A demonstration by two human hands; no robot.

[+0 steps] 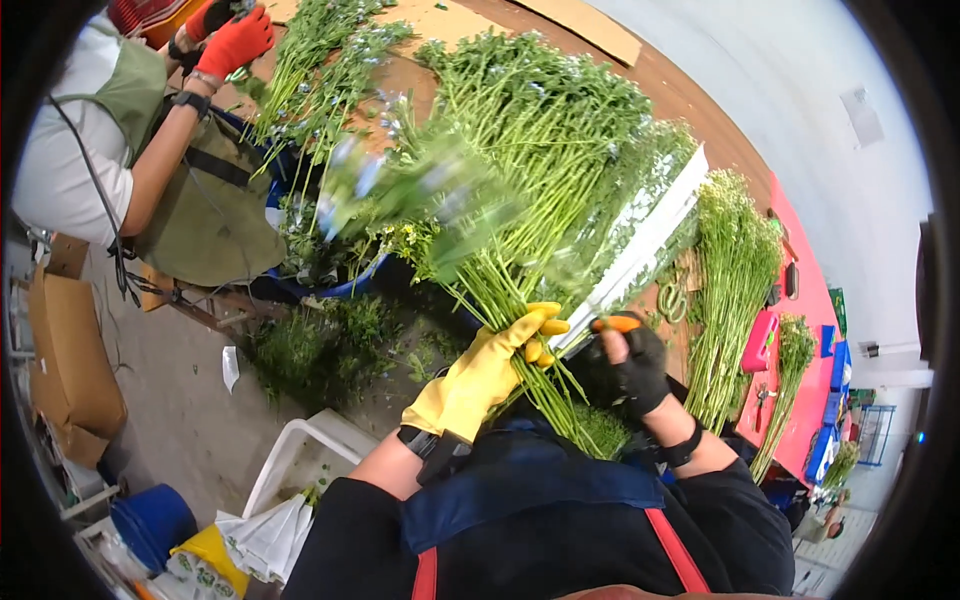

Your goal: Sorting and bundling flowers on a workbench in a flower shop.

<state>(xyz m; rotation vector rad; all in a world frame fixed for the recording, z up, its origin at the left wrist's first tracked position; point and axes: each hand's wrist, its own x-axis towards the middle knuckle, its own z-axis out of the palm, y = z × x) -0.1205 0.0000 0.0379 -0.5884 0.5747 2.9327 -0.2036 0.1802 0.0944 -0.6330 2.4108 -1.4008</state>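
My left hand [500,365], in a yellow rubber glove, is closed around a bunch of green flower stems [490,300]. Its leafy, pale blue heads are smeared by motion toward the upper left, and the cut ends hang down in front of my apron. Just right of it, my right hand [637,372] wears a black glove with the thumb bare. It is closed on a small orange object [616,323], perhaps a handle; the rest is hidden. Beyond both hands a large heap of blue-flowered stems [540,140] lies on the table, beside a long white strip [650,235].
At the upper left a co-worker's red-gloved hand [238,45] works over stems. A blue tub [345,285] and fallen greenery lie below. To the right are white-flowered bunches [735,280], scissors [672,302] and a pink dispenser [760,342]. A white crate [290,445] stands lower left.
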